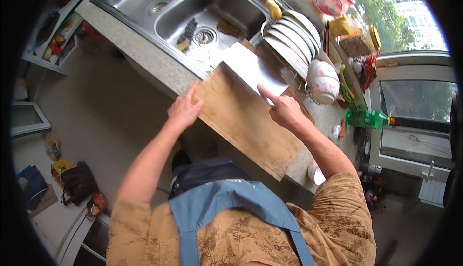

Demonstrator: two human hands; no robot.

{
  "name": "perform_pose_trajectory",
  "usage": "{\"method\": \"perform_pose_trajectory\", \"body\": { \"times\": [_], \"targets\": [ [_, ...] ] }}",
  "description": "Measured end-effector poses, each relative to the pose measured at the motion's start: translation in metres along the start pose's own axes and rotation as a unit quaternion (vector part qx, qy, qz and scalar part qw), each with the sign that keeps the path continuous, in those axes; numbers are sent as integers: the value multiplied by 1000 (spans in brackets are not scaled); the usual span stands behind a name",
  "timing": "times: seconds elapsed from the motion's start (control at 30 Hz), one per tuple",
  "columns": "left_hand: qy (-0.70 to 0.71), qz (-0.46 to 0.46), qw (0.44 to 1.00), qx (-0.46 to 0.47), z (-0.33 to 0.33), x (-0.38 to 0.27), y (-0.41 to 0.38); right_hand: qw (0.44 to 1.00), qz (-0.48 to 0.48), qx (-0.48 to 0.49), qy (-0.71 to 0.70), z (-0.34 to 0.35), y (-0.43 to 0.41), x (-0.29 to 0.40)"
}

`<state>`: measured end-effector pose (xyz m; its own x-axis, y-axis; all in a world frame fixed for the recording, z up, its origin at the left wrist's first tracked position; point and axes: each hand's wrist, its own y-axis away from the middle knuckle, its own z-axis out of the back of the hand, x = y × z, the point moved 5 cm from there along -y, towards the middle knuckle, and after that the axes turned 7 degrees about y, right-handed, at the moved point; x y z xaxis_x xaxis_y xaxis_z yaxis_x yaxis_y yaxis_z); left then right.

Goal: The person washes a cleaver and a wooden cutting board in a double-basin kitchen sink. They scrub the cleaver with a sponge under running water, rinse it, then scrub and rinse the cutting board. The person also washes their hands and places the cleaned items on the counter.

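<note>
A broad metal cleaver (249,68) lies flat-side up over the far part of a wooden cutting board (246,121), its blade reaching towards the sink. My right hand (287,110) grips its handle, the forefinger stretched along the blade. My left hand (184,108) touches the board's near left corner with fingers spread, and no object shows in it. The board lies on the speckled countertop (170,65), its near edge at the counter's front. Wet dark scraps (188,30) and a brown piece (229,28) lie in the steel sink basin beyond the board.
White plates (293,36) stand in a rack behind the board, with stacked bowls (323,81) beside them. A green plastic bottle (369,119), a carrot (342,129) and a white cup (316,173) are to the right. Jars line the windowsill. A double sink (173,9) is at the upper left.
</note>
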<state>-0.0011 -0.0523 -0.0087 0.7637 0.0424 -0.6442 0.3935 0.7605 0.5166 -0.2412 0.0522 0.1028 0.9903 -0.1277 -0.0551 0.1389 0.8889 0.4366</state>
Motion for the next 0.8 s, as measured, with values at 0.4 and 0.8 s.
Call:
{"method": "perform_pose_trajectory", "body": {
  "times": [0.4, 0.8],
  "targets": [
    [-4, -40, 999, -1, 0, 0, -3, 999, 11, -37, 34, 13, 37, -6],
    [14, -75, 997, -18, -6, 24, -22, 999, -29, 43, -12, -119, 283, -23]
  ]
}}
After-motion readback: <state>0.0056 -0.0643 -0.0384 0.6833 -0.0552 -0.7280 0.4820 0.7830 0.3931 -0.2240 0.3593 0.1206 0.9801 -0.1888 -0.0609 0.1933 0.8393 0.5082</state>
